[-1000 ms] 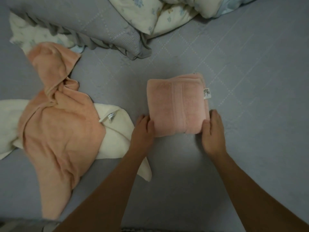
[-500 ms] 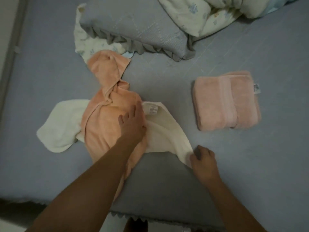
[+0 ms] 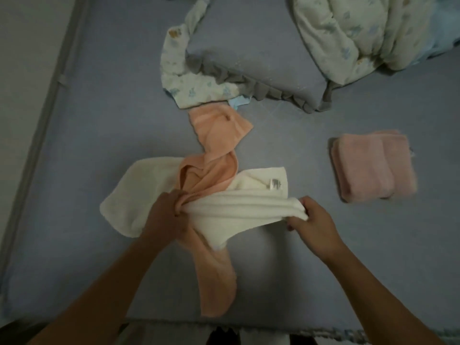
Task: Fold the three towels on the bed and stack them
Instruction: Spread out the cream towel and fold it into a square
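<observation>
A folded pink towel (image 3: 373,166) lies flat on the bed at the right, untouched. In the middle a cream towel (image 3: 239,207) is stretched between my hands, part of it lifted off the sheet. My right hand (image 3: 315,224) grips its right corner. My left hand (image 3: 165,215) pinches the cream towel's edge together with a bunched fold of the orange towel (image 3: 214,170). The orange towel lies crumpled across the cream one, running from below the pillow down to the bed's near edge.
A grey frilled pillow (image 3: 251,53) and a floral pillow (image 3: 179,70) lie at the back. A floral duvet (image 3: 361,31) is heaped at the back right. The grey sheet (image 3: 99,145) ends at the bed's left edge (image 3: 49,100).
Both hands left the folded pink towel and went left. The left hand, which rested on the orange towel, now grips cloth; the right hand has lifted the cream towel's corner and pulled it taut.
</observation>
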A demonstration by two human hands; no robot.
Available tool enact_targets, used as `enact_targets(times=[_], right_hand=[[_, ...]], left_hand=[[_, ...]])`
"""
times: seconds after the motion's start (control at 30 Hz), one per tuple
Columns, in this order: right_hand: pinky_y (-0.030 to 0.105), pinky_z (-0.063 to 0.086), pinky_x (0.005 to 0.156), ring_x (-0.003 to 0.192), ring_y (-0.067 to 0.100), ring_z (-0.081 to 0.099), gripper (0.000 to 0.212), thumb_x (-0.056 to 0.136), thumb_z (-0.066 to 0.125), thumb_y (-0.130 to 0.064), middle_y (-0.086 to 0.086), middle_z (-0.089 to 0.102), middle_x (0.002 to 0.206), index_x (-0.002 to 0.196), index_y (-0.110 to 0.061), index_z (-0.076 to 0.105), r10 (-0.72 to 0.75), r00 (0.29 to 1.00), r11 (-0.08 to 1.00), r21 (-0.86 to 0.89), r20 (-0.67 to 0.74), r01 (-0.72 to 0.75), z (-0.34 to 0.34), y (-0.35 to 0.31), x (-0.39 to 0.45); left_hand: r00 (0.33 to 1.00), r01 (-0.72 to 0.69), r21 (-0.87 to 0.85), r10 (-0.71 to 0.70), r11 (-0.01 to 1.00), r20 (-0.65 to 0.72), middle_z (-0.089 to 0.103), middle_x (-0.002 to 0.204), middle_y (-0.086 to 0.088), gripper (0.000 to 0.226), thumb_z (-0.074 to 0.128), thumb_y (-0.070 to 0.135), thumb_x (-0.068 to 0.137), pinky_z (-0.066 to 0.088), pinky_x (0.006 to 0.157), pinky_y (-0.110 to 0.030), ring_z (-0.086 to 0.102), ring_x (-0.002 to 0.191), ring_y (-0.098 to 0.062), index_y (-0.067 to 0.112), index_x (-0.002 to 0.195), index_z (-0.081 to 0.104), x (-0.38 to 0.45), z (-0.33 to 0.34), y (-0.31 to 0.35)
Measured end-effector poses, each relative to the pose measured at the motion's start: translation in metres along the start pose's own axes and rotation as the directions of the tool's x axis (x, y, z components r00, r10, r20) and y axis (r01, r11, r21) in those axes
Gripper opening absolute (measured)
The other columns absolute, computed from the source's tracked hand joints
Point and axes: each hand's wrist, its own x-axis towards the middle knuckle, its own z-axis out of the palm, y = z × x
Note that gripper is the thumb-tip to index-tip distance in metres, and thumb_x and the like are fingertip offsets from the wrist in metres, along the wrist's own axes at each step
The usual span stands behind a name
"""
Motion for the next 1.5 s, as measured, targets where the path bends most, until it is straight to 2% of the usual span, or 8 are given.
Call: enact_targets(times=[0.27,0.5,0.7,0.8,0.97,1.1,1.27,1.5], right_hand=[[0.030,0.030,0.050,0.042,0.011,0.043,0.007,0.089,0.056,-0.017,0.007,0.051,0.068,0.092,-0.021,0.060,0.134,0.949,0.896,0.443,-0.286,0.007,-0.036,-0.052,0.022],[0.018,0.041,0.046,0.057,0.008,0.057,0.020,0.082,0.058,-0.016,-0.002,0.064,0.076,0.097,-0.022,0.068,0.032,0.901,0.805,0.545,-0.432,0.233,-0.071,-0.100,-0.006],[0.024,0.041,0.051,0.058,0.007,0.050,0.012,0.090,0.053,-0.018,-0.003,0.058,0.072,0.096,-0.016,0.064,-0.099,0.986,0.751,0.639,-0.137,0.164,-0.036,-0.124,-0.021],[0.035,0.044,0.061,0.064,0.016,0.055,0.025,0.098,0.050,-0.035,0.005,0.059,0.073,0.089,-0.018,0.066,0.027,0.999,0.915,0.404,-0.025,-0.014,-0.004,-0.108,-0.029],[0.033,0.050,0.057,0.062,0.017,0.056,0.019,0.096,0.056,-0.028,0.006,0.061,0.073,0.093,-0.019,0.072,0.091,0.975,0.987,0.111,0.203,-0.115,0.016,-0.070,-0.045],[0.029,0.053,0.056,0.060,0.013,0.059,0.014,0.088,0.066,-0.028,-0.002,0.062,0.065,0.091,-0.019,0.075,0.296,0.890,0.952,-0.032,0.347,-0.304,-0.013,-0.037,-0.034],[0.035,0.056,0.055,0.057,0.021,0.044,0.013,0.092,0.061,-0.015,0.013,0.050,0.072,0.100,-0.007,0.067,0.447,0.887,0.880,0.122,0.116,-0.459,-0.051,-0.013,0.005],[0.028,0.055,0.054,0.059,0.015,0.053,0.008,0.084,0.060,-0.020,0.008,0.061,0.082,0.090,-0.020,0.064,0.122,0.979,0.902,0.430,-0.162,-0.041,-0.062,-0.107,0.059]], left_hand=[[0.799,0.109,-0.665,-0.463,0.739,-0.384,0.060,0.077,0.000,0.050,0.042,0.004,0.069,0.047,0.052,-0.011,0.059,0.080,-0.018,0.000,0.113,0.065,0.038,-0.116,-0.040],[0.584,-0.003,-0.355,-0.286,0.935,-0.759,0.071,0.105,-0.015,0.036,0.051,0.013,0.073,0.054,0.088,-0.034,0.066,0.099,-0.024,0.014,0.103,0.070,0.056,-0.240,-0.053],[0.986,-0.079,-0.150,0.055,0.986,-0.155,0.073,0.088,-0.007,0.021,0.067,0.028,0.080,0.046,0.064,-0.020,0.061,0.074,-0.003,0.009,0.085,0.075,0.029,-0.182,-0.056],[0.998,0.066,0.290,-0.067,0.955,-0.006,0.054,0.137,-0.016,0.047,0.040,0.025,0.096,0.040,0.101,-0.034,0.053,0.122,-0.027,0.006,0.137,0.049,0.009,-0.093,-0.055],[0.971,-0.233,0.246,0.212,0.941,0.109,0.026,0.160,-0.006,0.073,0.067,0.024,0.085,0.029,0.116,-0.040,0.027,0.145,-0.027,0.024,0.150,0.034,0.002,0.011,-0.005],[0.985,-0.174,0.471,0.149,0.865,0.089,0.005,0.166,-0.005,0.101,0.071,0.042,0.081,0.016,0.121,-0.048,0.006,0.152,-0.027,0.022,0.157,0.007,0.077,0.029,-0.003],[0.960,-0.067,0.596,-0.111,0.800,0.257,0.041,0.153,-0.009,0.087,0.059,0.061,0.084,0.017,0.118,-0.051,0.038,0.140,-0.029,0.018,0.151,0.024,0.122,0.030,-0.030],[0.977,0.211,-0.110,-0.205,0.971,0.066,0.064,0.097,0.003,0.047,0.072,0.048,0.075,0.049,0.077,-0.034,0.065,0.094,-0.023,0.019,0.110,0.060,-0.031,0.060,0.016]])
